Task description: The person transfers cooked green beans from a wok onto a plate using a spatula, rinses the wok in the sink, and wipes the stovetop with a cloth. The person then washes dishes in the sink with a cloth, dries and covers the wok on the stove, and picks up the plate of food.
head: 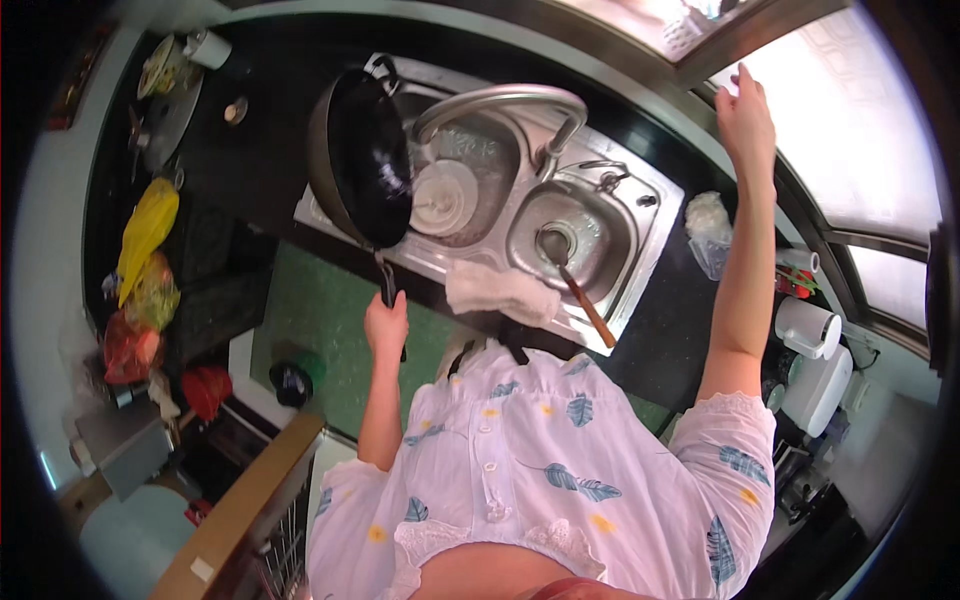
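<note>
My left hand (386, 326) grips the handle of a black wok (367, 161), which is tilted on its side over the left part of the double-bowl steel sink (517, 247). Stacked white dishes (444, 196) lie in the larger bowl. In the smaller bowl rests a ladle (589, 307) with a wooden handle that reaches over the front rim. A folded white cloth (501, 292) hangs on the front edge between the bowls. Raised at the upper right, near the window frame, my right hand (746, 124) has its fingers apart and holds nothing visible.
The arched faucet (510, 94) spans the sink's back. A clear plastic bag (707, 232) lies right of the sink, with a white kettle (806, 328) beyond. On the left are a yellow bag (148, 232), a red bag (131, 346) and a metal lid (172, 124).
</note>
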`<state>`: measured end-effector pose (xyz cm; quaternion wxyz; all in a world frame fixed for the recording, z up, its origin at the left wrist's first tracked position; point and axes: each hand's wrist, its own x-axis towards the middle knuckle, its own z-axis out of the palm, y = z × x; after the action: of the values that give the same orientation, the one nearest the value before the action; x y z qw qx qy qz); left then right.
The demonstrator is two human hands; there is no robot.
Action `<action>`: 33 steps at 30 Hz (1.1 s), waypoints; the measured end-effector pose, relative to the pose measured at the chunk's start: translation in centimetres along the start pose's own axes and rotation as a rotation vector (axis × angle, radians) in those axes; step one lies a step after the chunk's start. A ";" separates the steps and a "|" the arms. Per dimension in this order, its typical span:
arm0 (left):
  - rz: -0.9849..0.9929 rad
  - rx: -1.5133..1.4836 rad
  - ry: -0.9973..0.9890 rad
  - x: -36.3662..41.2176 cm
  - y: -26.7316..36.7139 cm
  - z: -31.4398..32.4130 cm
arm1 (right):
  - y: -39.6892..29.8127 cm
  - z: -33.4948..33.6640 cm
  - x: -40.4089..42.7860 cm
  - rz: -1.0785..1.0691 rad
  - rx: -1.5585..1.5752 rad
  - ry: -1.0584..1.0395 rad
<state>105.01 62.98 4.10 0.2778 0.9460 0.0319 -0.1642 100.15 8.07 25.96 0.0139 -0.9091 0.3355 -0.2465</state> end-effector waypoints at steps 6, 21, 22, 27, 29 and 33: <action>-0.241 -0.543 -0.300 -2.1 3.5 -5.4 | -7.8 1.1 -13.1 -0.200 0.572 -1.001; -0.296 -0.753 -0.490 -1.3 0.1 -3.3 | -12.5 19.0 -31.3 -0.286 0.547 -0.860; -0.317 -0.762 -0.485 -1.5 0.0 -2.7 | -12.8 19.3 -28.8 -0.197 0.531 -0.924; -0.324 -0.790 -0.461 -2.7 0.5 -0.2 | -19.4 19.6 -17.8 0.186 1.011 -1.029; -0.291 -0.805 -0.421 -3.1 0.6 0.8 | -22.3 21.9 -15.7 0.257 1.096 -1.010; -0.244 -0.656 -0.386 -3.4 1.4 1.9 | -24.7 28.8 -14.2 0.137 0.939 -0.988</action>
<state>101.52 60.90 4.45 0.5444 0.7481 0.1418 -0.3520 118.96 31.89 -0.82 0.5735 -0.7894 0.2041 0.0794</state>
